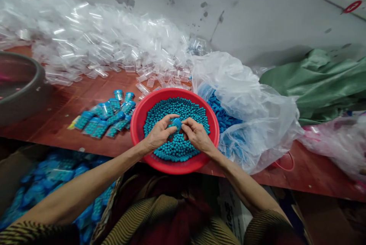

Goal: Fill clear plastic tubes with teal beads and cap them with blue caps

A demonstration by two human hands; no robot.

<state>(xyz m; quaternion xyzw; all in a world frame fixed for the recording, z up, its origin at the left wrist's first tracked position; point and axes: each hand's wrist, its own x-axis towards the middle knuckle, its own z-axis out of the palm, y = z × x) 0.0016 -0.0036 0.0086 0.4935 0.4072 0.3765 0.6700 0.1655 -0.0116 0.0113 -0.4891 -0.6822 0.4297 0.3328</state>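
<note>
Over a red basin of small blue beads, my left hand is closed around a small clear container with a blue cap. My right hand has its thumb and fingers pinched against the capped end of that same container. Fingers partly cover the container, so how full it is cannot be seen. To the left of the basin lie several filled containers with blue caps, in a loose group on the red table.
Clear empty containers are heaped along the wall. Right of the basin, a plastic bag spills blue caps. A grey tub stands at the left, green fabric at the right. Below the table edge are more filled containers.
</note>
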